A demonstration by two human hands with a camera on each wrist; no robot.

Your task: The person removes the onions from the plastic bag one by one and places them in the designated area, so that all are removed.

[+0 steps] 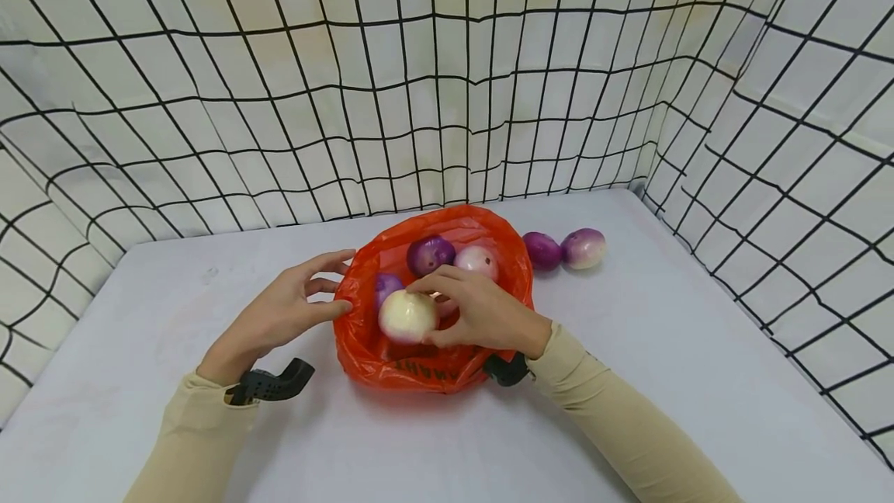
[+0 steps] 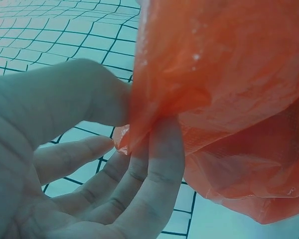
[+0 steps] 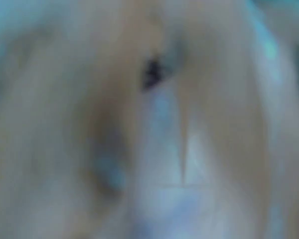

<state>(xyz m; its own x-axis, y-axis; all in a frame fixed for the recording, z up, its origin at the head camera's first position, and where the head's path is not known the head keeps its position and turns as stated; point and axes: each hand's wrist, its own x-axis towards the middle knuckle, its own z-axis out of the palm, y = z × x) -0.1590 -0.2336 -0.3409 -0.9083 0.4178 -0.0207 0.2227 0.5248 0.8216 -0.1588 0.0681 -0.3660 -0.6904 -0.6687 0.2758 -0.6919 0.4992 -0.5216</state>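
Observation:
A red plastic bag (image 1: 363,367) stands with its mouth wide and its rim rolled outward. My left hand (image 1: 289,303) is at its left side; in the left wrist view the thumb and fingers (image 2: 162,169) pinch the thin plastic between them. Over the near part of the bag's mouth, my right hand (image 1: 482,309) grips a pale onion (image 1: 407,317) with a purplish underside. Inside the bag are a dark purple onion (image 1: 430,256), a whitish one (image 1: 478,261) and a lilac one (image 1: 386,287), partly hidden. The right wrist view is too blurred to read.
Two purple-and-white onions, a darker onion (image 1: 542,251) and a paler onion (image 1: 584,248), lie touching on the white table (image 1: 670,379), right of the bag. A black grid net (image 1: 433,76) over white cloth rises behind and along both sides.

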